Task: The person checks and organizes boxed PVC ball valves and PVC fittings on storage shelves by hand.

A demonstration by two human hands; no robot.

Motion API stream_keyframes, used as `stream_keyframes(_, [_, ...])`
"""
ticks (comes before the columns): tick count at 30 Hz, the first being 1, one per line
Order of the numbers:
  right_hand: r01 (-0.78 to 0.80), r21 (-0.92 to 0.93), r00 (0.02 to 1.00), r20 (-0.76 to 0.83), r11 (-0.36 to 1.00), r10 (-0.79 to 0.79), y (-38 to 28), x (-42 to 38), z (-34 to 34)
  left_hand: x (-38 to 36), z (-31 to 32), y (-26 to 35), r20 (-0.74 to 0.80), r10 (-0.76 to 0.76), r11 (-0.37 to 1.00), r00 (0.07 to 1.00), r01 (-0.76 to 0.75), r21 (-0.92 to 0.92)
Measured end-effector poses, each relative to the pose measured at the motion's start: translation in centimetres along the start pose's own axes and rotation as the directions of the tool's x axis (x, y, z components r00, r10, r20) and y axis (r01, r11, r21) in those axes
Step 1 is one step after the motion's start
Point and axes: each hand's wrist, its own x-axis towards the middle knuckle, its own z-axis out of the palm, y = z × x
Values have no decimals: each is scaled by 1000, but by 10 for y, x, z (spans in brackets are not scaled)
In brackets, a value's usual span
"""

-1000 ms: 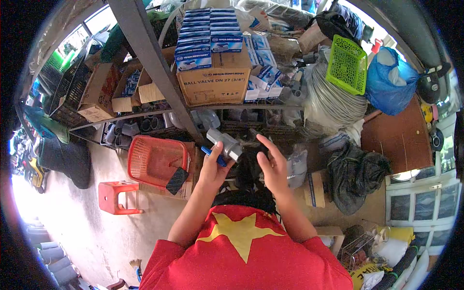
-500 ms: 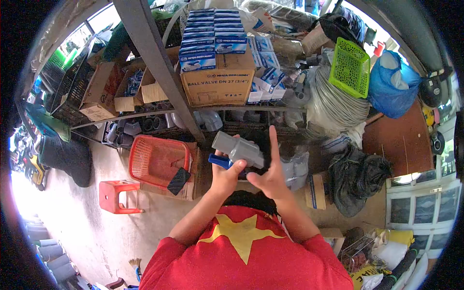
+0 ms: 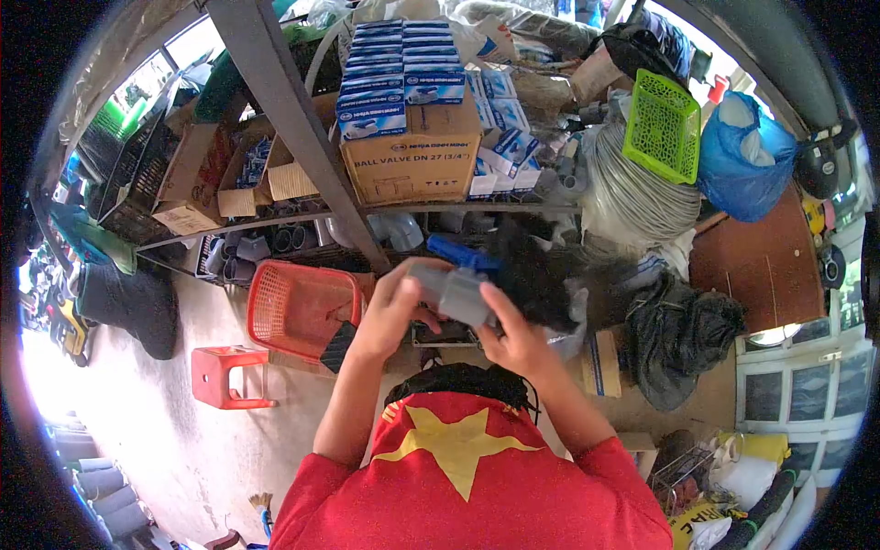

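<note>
A grey plastic valve with a blue handle is held between both hands in front of the chest. My left hand wraps round its left end, the thumb on the near side. At the valve's right end, my right hand grips with thumb and fingers. The blue handle lies on the far side of the grey body, pointing up and left. The valve looks slightly blurred.
Blue-white boxes stand on a cardboard carton on the shelf. A red basket and red stool are at left. Right are a green basket, coiled grey pipe and a black bag.
The valve has turned, so its blue handle now points to the far side. My right hand, open and apart before, has closed on the valve's right end. My left hand has shifted left.
</note>
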Motion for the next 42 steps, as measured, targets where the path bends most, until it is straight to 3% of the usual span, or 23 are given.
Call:
stream_keyframes(2, [-25,81,1000,2,996,25,-8,6,8,-1,6,3,-19,29,990,999,-26,137])
stream_keyframes(3, [-25,135,990,-134,991,43,-9,17,12,-2,10,3,-34,104,981,994,-97,170])
stream_keyframes(4, [-114,376,982,-97,920,161,-14,25,7,-3,11,3,-45,178,965,983,-166,203])
stream_keyframes(6, [-278,761,931,63,586,360,-27,33,-6,-5,7,4,47,225,913,973,-228,339])
stream_keyframes(8, [-406,726,876,135,556,463,-22,28,-6,-7,8,7,149,272,832,951,-310,459])
stream_keyframes(11, [-455,768,830,182,450,528,-21,23,-3,-3,22,7,135,222,973,965,-229,39])
stream_keyframes(12, [-425,683,862,104,594,497,-19,21,-1,-3,28,9,135,215,971,967,-197,-135])
stream_keyframes(15, [-314,342,937,-39,885,348,-15,13,4,1,9,-16,179,199,980,963,-196,-35])
stream_keyframes(17, [-311,292,945,-11,905,328,-11,4,5,-6,6,-21,165,119,992,979,-125,31])
stream_keyframes(20, [-267,126,963,7,956,268,-2,-13,5,-16,25,-12,72,114,922,991,-79,-379])
stream_keyframes(23, [-257,46,965,58,965,255,-5,-11,1,-13,2,-25,-2,74,993,997,-74,93])
stream_keyframes(24, [-265,41,962,83,963,261,-8,-8,-3,-15,-1,-23,36,111,988,993,-114,104])
stream_keyframes(25, [-270,216,962,95,938,255,-10,-1,-6,-16,-3,-19,74,147,981,986,-155,115])
stream_keyframes(26, [-266,383,964,104,885,245,-10,8,-11,-15,-3,-14,115,184,972,976,-198,125])
stream_keyframes(27, [-258,538,965,111,802,236,-11,16,-16,-16,2,-3,203,251,968,946,-252,-25])
stream_keyframes(29, [-455,821,886,381,344,263,-19,20,-33,-16,-3,-5,297,339,936,892,-351,-17])
stream_keyframes(30, [-530,846,835,507,64,214,-21,21,-37,-16,-6,-7,342,380,917,860,-399,-18])
stream_keyframes(31, [-453,869,882,404,199,242,-9,17,-23,-12,-10,-7,445,425,896,788,-436,-83])
stream_keyframes(34, [-396,913,834,317,92,452,-5,11,4,-6,-8,7,382,343,871,858,-443,214])
stream_keyframes(35, [-378,925,820,313,43,479,-6,13,6,-6,5,8,209,332,937,920,-347,37])
stream_keyframes(36, [-354,935,805,308,-6,507,-8,15,8,-6,1,5,178,341,932,923,-356,60])
stream_keyframes(38, [-328,943,788,304,-52,535,-9,18,10,-1,-11,-10,126,354,924,927,-367,104])
stream_keyframes(42, [-335,937,764,330,-96,554,-9,9,17,-2,-13,-25,152,193,971,969,-211,112])
